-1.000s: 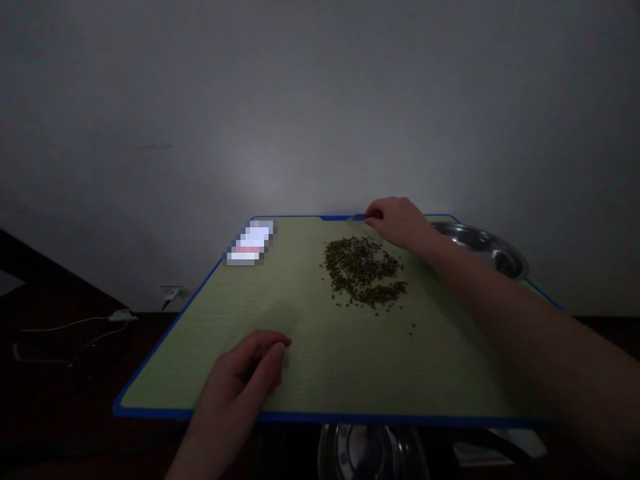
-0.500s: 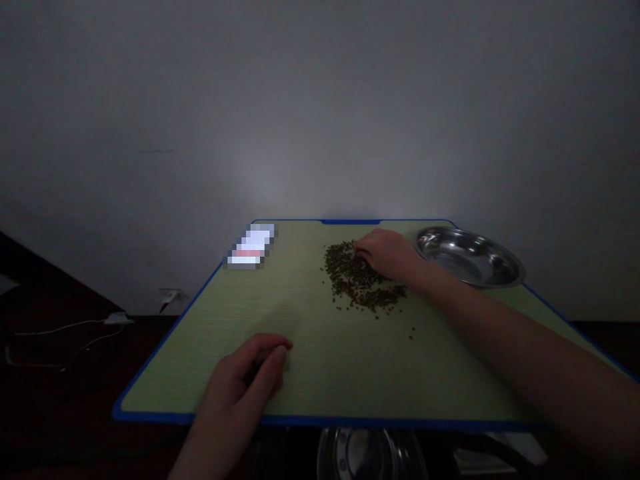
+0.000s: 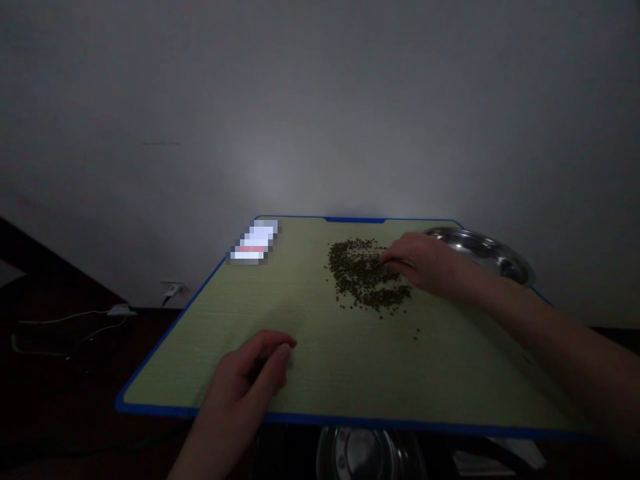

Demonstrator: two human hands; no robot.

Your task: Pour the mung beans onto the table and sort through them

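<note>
- Pinched fingers on the right hand (image 3: 425, 267), thumb and forefinger drawn nearly together; whether they have hold of a grain or something thin, I cannot tell.
- Small dark grains (image 3: 350, 270) lie in a loose, uneven spread right of the middle of the board; the right fingertips reach over their right side, and whether they touch is unclear.
- As for progress, the handling of the grains looks under way rather than finished: many lie in one ragged patch, thinner toward the far side, and no second pile set apart shows.
- Two stray grains (image 3: 415, 339) sit apart, nearer the person.
- Left hand (image 3: 247, 373) is half-curled over the near part of the board, thumb close to forefinger, well apart from the grains; nothing shows in it.
- Metal bowl (image 3: 493, 240) stands at the far right, partly behind the right hand and forearm; its contents, if any, cannot be made out, so how much is done there stays unknown.
- Pale green board (image 3: 200, 347) with a blue rim bears all this, a blurred bright slab (image 3: 254, 243) at its far left.
</note>
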